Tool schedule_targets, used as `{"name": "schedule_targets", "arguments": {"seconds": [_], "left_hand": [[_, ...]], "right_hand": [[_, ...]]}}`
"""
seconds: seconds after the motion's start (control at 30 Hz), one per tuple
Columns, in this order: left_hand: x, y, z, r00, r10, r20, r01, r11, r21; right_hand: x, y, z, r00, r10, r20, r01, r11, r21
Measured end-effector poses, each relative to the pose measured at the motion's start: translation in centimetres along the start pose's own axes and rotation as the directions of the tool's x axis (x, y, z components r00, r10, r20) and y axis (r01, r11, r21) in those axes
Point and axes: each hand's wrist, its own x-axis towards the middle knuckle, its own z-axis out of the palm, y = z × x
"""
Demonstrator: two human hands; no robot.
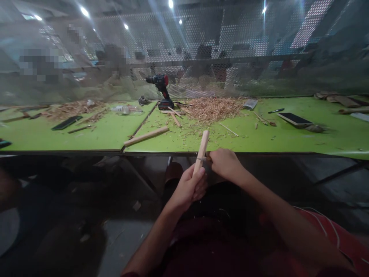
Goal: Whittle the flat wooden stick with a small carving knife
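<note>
My left hand [192, 184] is closed round the lower end of a pale wooden stick [202, 145], which leans slightly right with its far end over the table edge. In my right hand [226, 163] is a small knife [202, 158]. Its short blade lies across the stick, just above my left thumb, and my fingers hide most of the handle. Both hands are in front of the table, above my lap.
On the green table [288, 140] lie a heap of wood shavings [215, 109], a cordless drill [163, 90] standing upright, another wooden stick [147, 136], a phone [294, 119] and a pen [276, 110]. A perforated screen [239, 69] rises behind. Part of another person [10, 188] shows at left.
</note>
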Motion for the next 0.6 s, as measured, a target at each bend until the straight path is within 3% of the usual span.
{"name": "schedule_targets", "arguments": {"seconds": [0.13, 0.27, 0.4, 0.53, 0.6], "left_hand": [[-0.2, 0.1, -0.1, 1.000, -0.025, -0.011, 0.025, 1.000, 0.005], [-0.5, 0.2, -0.2, 0.999, -0.043, 0.008, 0.043, 0.999, 0.006], [-0.7, 0.4, -0.7, 0.999, -0.042, 0.035, 0.043, 0.999, -0.013], [-0.9, 0.6, -1.2, 1.000, -0.023, 0.009, 0.023, 0.999, -0.029], [-0.9, 0.5, -1.3, 1.000, -0.020, -0.022, 0.020, 0.999, -0.027]], "right_hand": [[-0.2, -0.2, 0.4, 0.997, -0.081, 0.017, 0.079, 0.995, 0.064], [0.4, 0.2, 1.0, 0.999, -0.010, 0.040, 0.008, 0.998, 0.056], [1.4, 2.1, 1.7, 0.997, -0.037, 0.073, 0.028, 0.992, 0.122], [1.7, 4.1, 2.4, 1.000, 0.004, 0.005, -0.005, 0.980, 0.197], [1.6, 4.7, 2.7, 0.999, -0.034, -0.001, 0.033, 0.947, 0.320]]}}
